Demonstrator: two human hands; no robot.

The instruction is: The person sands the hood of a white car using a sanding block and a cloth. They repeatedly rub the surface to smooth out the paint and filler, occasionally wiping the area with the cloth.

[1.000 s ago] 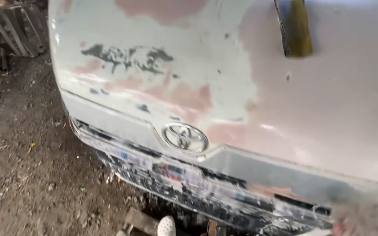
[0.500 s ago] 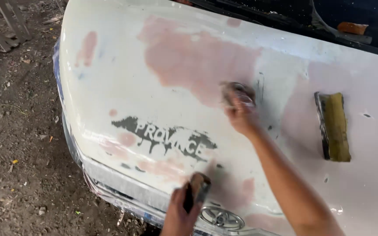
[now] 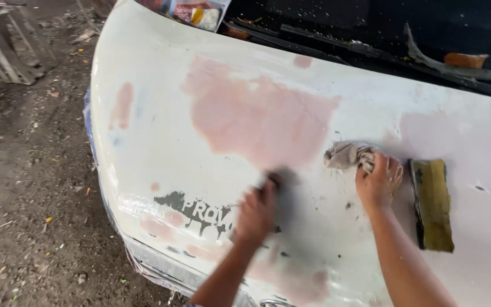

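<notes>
Right hand [image 3: 377, 181] fingers clench a grey rag [image 3: 345, 156] on the hood [image 3: 160, 136], the rag poking left. Left hand [image 3: 257, 213], blurred, grips a dark block near the stencil [image 3: 197, 211]. A yellow sanding block [image 3: 434, 203] lies just right, long axis near-far.

So the hood [image 3: 160, 142] is what carries everything here: off-white, dull, with big pink filler patches, the largest up near the middle and a small one by the left edge. Dark lettering remnants sit near the front edge. Lying on it: a yellowish block [image 3: 434, 203] with a dark edge on the right side, and a crumpled grey rag [image 3: 345, 155] just left of it. Dirt ground [image 3: 29, 199] to the left.
</notes>
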